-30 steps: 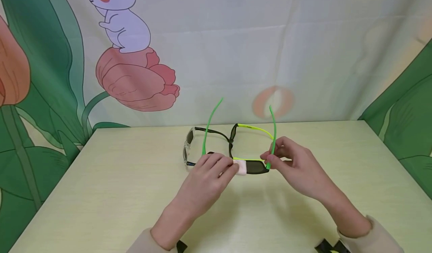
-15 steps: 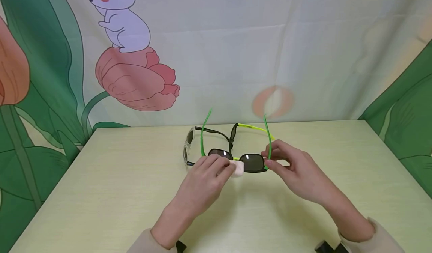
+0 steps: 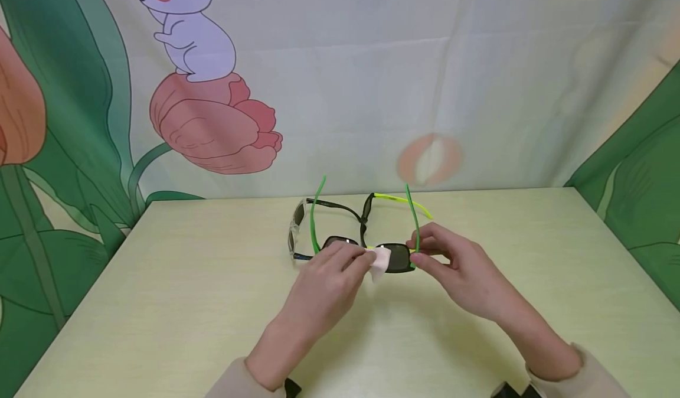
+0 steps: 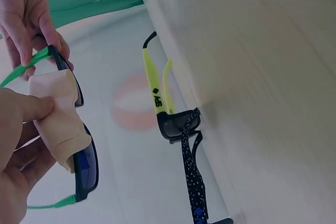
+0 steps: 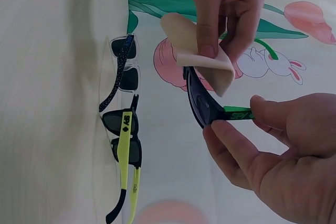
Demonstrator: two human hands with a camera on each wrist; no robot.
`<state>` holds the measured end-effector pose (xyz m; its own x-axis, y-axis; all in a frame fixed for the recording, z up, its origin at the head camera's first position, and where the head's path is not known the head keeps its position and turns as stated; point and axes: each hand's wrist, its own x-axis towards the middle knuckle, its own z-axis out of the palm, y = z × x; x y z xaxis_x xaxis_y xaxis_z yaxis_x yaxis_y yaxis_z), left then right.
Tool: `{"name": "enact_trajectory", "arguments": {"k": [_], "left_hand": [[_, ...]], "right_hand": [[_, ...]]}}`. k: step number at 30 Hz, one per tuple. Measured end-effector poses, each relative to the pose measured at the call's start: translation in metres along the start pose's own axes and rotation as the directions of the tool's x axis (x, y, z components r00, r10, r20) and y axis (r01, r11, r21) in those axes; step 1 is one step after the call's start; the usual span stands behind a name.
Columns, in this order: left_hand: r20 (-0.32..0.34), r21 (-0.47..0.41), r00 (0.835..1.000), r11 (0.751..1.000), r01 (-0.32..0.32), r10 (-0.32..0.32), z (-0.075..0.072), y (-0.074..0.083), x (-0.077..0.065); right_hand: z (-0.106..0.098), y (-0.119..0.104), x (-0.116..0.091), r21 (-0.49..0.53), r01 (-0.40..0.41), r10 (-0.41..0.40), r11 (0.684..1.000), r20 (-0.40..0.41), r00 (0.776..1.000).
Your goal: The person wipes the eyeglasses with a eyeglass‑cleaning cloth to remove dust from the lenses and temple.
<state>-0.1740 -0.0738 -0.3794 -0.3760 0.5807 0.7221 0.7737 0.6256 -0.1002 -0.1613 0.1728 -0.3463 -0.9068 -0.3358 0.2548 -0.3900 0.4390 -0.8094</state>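
Observation:
Sunglasses with a dark front and green temples are held up off the table between both hands. My right hand pinches them at the hinge end, thumb and fingers round the base of one green temple. In my left hand a pale pink cleaning cloth is pinched against the sunglasses near the bridge. The left wrist view shows the cloth draped over the frame, with a bluish lens below it. From the right wrist, the cloth is seen folded over the lens edge under the left thumb.
Behind the held pair, two more sunglasses rest on the light wooden table: one clear-framed with dark speckled temples, one black with yellow temples. A printed curtain hangs along the table's back edge.
The green-templed sunglasses have shifted left and tipped, their temple tips now lower and further left. The cloth has moved over the bridge area and its loose corner hangs differently. The right hand moved slightly left.

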Motion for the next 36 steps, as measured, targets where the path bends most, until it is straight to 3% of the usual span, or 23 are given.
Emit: {"name": "enact_trajectory", "arguments": {"k": [6, 13, 21, 36], "left_hand": [[0.051, 0.0, 0.999, 1.0, -0.014, 0.014, 0.006, 0.005, 0.003], [0.145, -0.03, 0.989, 0.999, 0.022, -0.018, 0.007, 0.01, 0.005], [0.223, -0.005, 0.974, 0.999, 0.047, -0.045, 0.008, 0.013, 0.007], [0.238, 0.06, 0.971, 0.998, -0.017, 0.002, 0.008, 0.014, 0.01]], "right_hand": [[0.004, 0.001, 0.001, 0.032, -0.006, 0.006, 0.999, 0.005, 1.0], [0.007, 0.004, 0.002, 0.036, -0.012, 0.013, 0.999, -0.002, 1.0], [0.008, 0.002, 0.002, 0.021, 0.015, -0.014, 1.0, -0.004, 1.0], [0.01, 0.0, 0.004, 0.031, 0.031, -0.031, 0.999, -0.008, 0.999]]}}
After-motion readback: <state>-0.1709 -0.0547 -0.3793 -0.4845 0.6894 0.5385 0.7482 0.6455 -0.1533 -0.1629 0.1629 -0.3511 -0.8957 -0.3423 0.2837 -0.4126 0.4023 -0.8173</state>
